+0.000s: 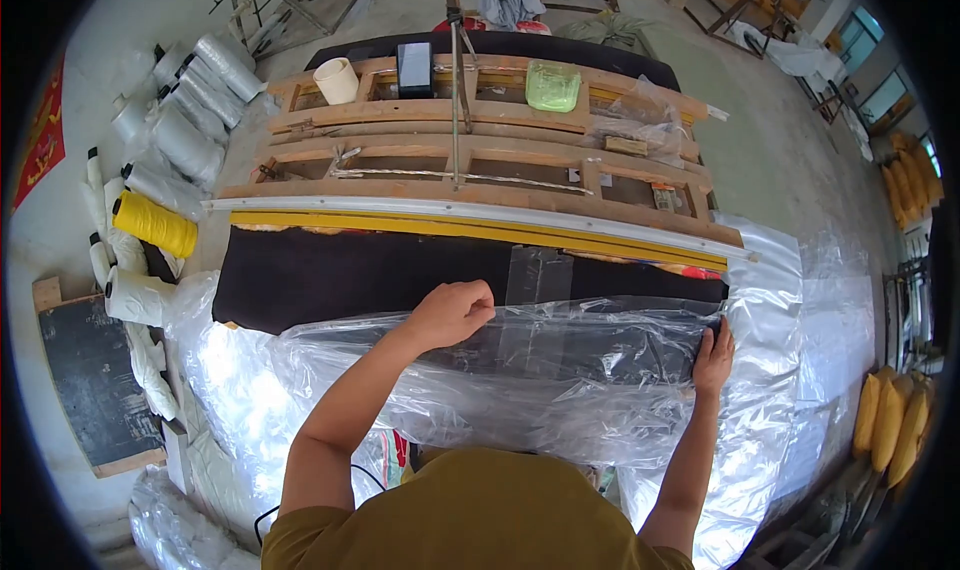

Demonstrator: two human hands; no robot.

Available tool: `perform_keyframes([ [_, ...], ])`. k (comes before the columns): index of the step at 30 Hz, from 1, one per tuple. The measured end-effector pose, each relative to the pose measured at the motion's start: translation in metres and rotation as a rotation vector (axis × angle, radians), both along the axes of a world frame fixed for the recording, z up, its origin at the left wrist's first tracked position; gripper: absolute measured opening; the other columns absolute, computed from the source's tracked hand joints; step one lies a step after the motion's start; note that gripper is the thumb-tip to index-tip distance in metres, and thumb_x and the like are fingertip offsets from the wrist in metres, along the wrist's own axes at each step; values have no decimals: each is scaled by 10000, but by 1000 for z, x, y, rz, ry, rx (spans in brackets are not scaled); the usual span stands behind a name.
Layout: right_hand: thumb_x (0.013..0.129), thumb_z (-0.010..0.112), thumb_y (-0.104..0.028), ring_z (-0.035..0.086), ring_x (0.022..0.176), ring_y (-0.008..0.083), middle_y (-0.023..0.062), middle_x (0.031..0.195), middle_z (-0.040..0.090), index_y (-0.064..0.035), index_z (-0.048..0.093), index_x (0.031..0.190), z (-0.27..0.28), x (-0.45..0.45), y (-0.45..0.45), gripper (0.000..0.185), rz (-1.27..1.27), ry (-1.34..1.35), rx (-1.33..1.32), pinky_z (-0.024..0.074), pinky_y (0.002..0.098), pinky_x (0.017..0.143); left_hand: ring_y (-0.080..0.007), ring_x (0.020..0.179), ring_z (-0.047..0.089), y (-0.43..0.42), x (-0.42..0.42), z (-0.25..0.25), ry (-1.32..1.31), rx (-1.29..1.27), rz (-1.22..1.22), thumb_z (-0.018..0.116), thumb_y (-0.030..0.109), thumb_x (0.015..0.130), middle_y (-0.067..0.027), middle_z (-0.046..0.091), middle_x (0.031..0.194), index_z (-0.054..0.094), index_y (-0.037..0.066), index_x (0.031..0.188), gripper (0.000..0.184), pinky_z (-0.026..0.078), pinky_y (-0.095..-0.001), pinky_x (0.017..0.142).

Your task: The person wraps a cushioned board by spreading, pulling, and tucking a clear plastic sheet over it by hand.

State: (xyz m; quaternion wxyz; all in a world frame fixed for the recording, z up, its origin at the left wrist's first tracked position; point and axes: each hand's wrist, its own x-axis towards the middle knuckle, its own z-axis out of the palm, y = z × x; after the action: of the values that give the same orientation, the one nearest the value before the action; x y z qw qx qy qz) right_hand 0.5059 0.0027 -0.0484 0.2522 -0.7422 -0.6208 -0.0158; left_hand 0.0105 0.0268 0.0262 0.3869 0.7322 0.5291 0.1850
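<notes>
A long flat piece of black fabric (380,270) lies across the bench in front of me. Clear plastic film (560,400) covers its near side and hangs toward my body. My left hand (452,313) is closed in a pinch on the film's upper edge, near the middle of the black fabric. At the right end of the fabric, my right hand (713,358) rests against the film-covered corner with its fingers stretched upward and slightly apart. A strip of clear tape (540,273) crosses the fabric between the hands.
A metal rail (480,212) runs behind the fabric, before a wooden frame (400,185). On the frame stand a cream roll (336,81), a dark phone-like block (414,71) and a green container (553,86). Plastic rolls (187,142) and a yellow spool (155,224) are at left.
</notes>
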Motion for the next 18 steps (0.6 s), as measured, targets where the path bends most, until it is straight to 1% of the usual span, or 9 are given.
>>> perform_keyframes([
  [2, 970, 453, -303, 512, 1112, 422, 235, 1221, 548, -24, 469, 1318, 3, -2, -1, 446, -9, 2, -5, 407, 462, 942, -254, 779, 625, 1, 1, 2, -20, -62, 20, 666, 159, 829, -91, 639, 848, 580, 60, 922, 160, 494, -351, 700],
  [5, 967, 457, -305, 515, 1104, 420, 230, 1216, 551, -26, 471, 1317, 1, -1, 0, 447, -9, -6, 2, 408, 463, 939, -239, 775, 616, 2, 1, 0, -44, -47, 28, 680, 158, 822, -79, 626, 836, 561, 63, 958, 204, 491, -348, 716],
  [8, 966, 459, -304, 517, 1102, 417, 228, 1212, 555, -24, 474, 1314, 2, -2, 0, 447, -16, -3, -1, 409, 462, 937, -228, 756, 602, 3, 3, 9, -67, -99, 39, 689, 145, 814, -63, 607, 811, 581, 65, 943, 187, 488, -349, 712],
  [11, 962, 467, -292, 520, 1099, 414, 229, 1203, 560, -20, 479, 1308, 2, -4, 0, 440, -26, -23, -5, 412, 458, 935, -196, 759, 594, 2, 1, 15, 116, 67, -49, 672, 116, 823, -55, 593, 806, 600, 68, 937, 144, 482, -342, 707],
  [14, 940, 513, -277, 531, 1085, 402, 225, 1179, 573, -11, 505, 1277, 4, -1, -1, 429, -27, -25, -9, 421, 449, 931, -259, 748, 622, -3, 7, -10, -98, 324, 52, 622, 144, 859, -92, 629, 820, 613, 59, 899, 94, 489, -356, 691],
  [15, 928, 528, -318, 529, 1103, 382, 210, 1181, 578, -24, 496, 1284, 1, 3, -1, 463, -9, 31, -1, 394, 459, 961, -271, 741, 621, -8, 15, -13, -140, 216, 161, 606, 141, 873, -104, 626, 823, 610, 56, 910, 93, 491, -347, 682],
  [16, 911, 541, -385, 507, 1160, 349, 186, 1218, 564, -44, 491, 1286, 10, 7, -1, 509, -27, 57, -123, 332, 506, 1012, -282, 735, 619, -15, 21, -14, -176, 100, 265, 591, 139, 887, -116, 624, 826, 608, 52, 921, 95, 492, -338, 673],
  [17, 888, 551, -461, 471, 1220, 314, 158, 1272, 535, -60, 479, 1290, 25, 4, -1, 572, -75, 20, -196, 258, 564, 1046, -301, 732, 620, -21, 23, -10, -182, -47, 261, 582, 149, 896, -128, 624, 828, 607, 51, 929, 106, 493, -341, 669],
  [18, 869, 559, -508, 446, 1247, 311, 144, 1305, 511, -60, 475, 1288, 30, 9, 2, 619, -119, 4, -218, 228, 592, 1057, -319, 729, 621, -27, 18, -8, -177, -195, 263, 573, 158, 906, -141, 624, 830, 605, 50, 938, 117, 493, -345, 666],
])
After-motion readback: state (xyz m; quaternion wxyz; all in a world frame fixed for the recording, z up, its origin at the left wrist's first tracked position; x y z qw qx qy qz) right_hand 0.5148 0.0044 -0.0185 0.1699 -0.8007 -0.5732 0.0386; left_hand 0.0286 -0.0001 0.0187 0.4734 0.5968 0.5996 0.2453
